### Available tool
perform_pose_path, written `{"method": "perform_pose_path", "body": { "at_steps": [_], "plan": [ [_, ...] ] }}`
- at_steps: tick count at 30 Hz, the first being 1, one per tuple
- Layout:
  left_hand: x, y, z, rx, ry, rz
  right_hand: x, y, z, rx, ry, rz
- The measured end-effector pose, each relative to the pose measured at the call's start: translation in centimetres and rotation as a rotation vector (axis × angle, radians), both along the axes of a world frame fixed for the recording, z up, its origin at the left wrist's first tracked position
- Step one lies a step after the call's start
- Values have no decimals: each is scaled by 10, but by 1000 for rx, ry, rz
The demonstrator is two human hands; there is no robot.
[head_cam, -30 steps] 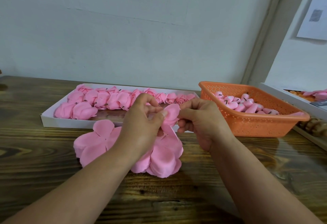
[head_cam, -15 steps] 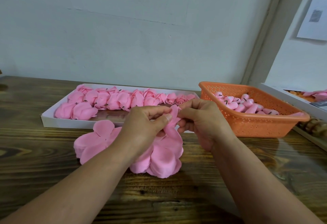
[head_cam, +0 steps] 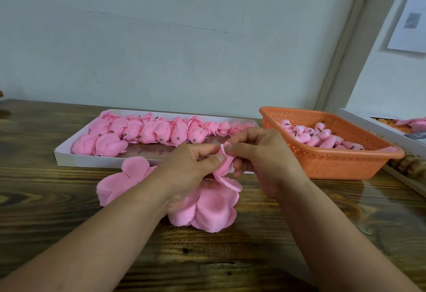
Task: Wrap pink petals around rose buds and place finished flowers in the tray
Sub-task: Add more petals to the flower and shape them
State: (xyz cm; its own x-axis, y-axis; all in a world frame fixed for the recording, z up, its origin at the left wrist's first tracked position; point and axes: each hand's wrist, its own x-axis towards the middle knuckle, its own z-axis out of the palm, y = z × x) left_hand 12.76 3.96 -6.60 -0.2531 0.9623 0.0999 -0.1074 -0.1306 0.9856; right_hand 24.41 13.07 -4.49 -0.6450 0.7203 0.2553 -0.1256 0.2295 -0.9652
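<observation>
Both hands, left [head_cam: 191, 167] and right [head_cam: 260, 153], are pinching one petal [head_cam: 224, 165], its long axis running upright, free edge upward. Since the earlier frame it is looking narrower, folded tighter between the thumbs.

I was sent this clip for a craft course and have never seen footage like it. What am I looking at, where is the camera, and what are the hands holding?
No machine here: a person works with bare hands, filmed by a camera worn on their head and looking down at a wooden table. The left hand and right hand together pinch a pink petal, folded up between the fingers. Whether a bud sits inside is hidden. Under the hands lie stacks of flat petals. Behind them a white tray holds wrapped pink flowers, and on the right an orange basket holds small buds.
</observation>
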Motion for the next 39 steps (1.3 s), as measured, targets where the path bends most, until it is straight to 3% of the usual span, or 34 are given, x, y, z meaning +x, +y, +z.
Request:
{"method": "perform_pose_path", "body": {
  "at_steps": [4, 9, 13, 15, 18, 20, 25, 33, 39],
  "plan": [
    [-2, -4, 3, -71, -62, -122, -1, 0, 0, -54, -14, 32],
    [-1, -3, 5, -84, -152, -75, 0, 0, 2, -99, 47, 46],
    [-7, -2, 11, -82, -350, -39, 7, 9, 8, 124, 161, -49],
    [-10, -3, 14, -78, -446, -15, 15, 14, 10, 213, 178, 95],
    [-12, -3, 16, -68, -522, -16, 24, 16, 13, 377, 27, 294],
    [-12, -4, 16, -62, -521, -33, 22, 13, 11, 472, -71, 286],
    [-9, -4, 15, -47, -491, -68, 12, 5, 4, 439, -112, 261],
    [-6, -5, 17, -26, -536, -146, 8, 3, 1, 402, 35, 187],
    [-7, -6, 17, -60, -461, -193, 9, 4, 2, 391, 112, 208]
  ]
}}
